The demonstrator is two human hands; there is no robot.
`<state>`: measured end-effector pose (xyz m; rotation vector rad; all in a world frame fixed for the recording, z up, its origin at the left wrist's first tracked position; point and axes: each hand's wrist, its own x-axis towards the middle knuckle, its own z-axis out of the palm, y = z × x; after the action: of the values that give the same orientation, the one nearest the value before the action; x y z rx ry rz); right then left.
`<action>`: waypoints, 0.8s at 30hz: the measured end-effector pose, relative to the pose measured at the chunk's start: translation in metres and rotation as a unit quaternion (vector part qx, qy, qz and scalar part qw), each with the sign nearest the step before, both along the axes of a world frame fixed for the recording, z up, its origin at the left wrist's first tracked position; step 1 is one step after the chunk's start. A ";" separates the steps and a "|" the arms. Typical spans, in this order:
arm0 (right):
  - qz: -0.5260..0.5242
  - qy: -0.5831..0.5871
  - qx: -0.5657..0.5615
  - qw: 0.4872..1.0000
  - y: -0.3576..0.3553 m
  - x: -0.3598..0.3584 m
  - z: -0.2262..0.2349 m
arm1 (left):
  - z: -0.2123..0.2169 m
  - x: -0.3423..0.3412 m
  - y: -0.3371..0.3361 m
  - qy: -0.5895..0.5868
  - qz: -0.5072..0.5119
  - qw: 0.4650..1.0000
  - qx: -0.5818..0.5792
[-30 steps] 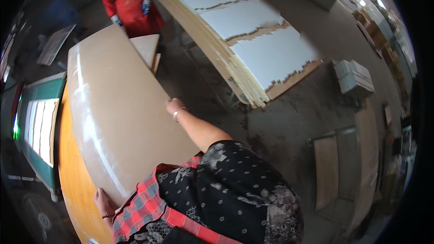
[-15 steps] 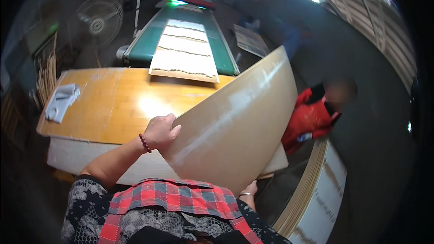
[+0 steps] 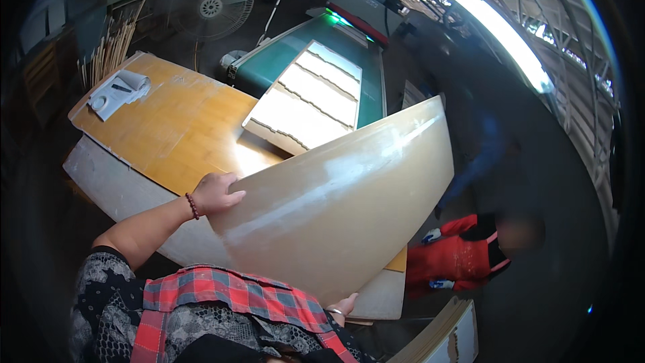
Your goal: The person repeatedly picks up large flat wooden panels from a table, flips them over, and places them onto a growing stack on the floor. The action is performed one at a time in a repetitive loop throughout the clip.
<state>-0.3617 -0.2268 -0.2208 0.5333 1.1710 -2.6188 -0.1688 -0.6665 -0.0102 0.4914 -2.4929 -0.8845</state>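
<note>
I hold a large, thin, pale beige sheet [image 3: 342, 202] that bows in the air in front of my chest. My left hand [image 3: 216, 193], with a dark bead bracelet at the wrist, grips the sheet's upper left edge. My right hand [image 3: 344, 306] grips its lower edge, only the fingers showing beside my checked apron. The sheet hangs over the near end of a yellow wooden table [image 3: 168, 128] and hides part of it.
A green conveyor [image 3: 349, 54] carries pale veneer strips [image 3: 306, 97] beyond the table. A standing fan [image 3: 210, 1] is at the back left. White cloth [image 3: 119, 93] lies on the table's far corner. A person in red [image 3: 463, 259] crouches right, by stacked boards [image 3: 447, 336].
My view has swung round from the stacked boards to the table and conveyor. The sheet stays in both hands and has moved over the table's near end.
</note>
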 end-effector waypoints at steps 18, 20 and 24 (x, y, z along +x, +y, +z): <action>0.023 0.139 0.176 0.974 -0.186 -0.198 0.101 | -0.114 -0.066 -0.103 0.110 0.141 0.946 0.269; 0.026 0.147 0.258 0.955 -0.214 -0.241 0.098 | -0.126 -0.087 -0.122 0.111 0.166 0.936 0.290; 0.095 0.220 0.487 0.840 -0.253 -0.305 0.069 | -0.145 -0.114 -0.144 0.013 0.234 0.951 0.203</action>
<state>-0.6663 -0.4801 -0.1520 -0.0842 2.5454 -1.8321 -0.2826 -0.8105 -0.1549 1.1415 -2.0243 -1.1850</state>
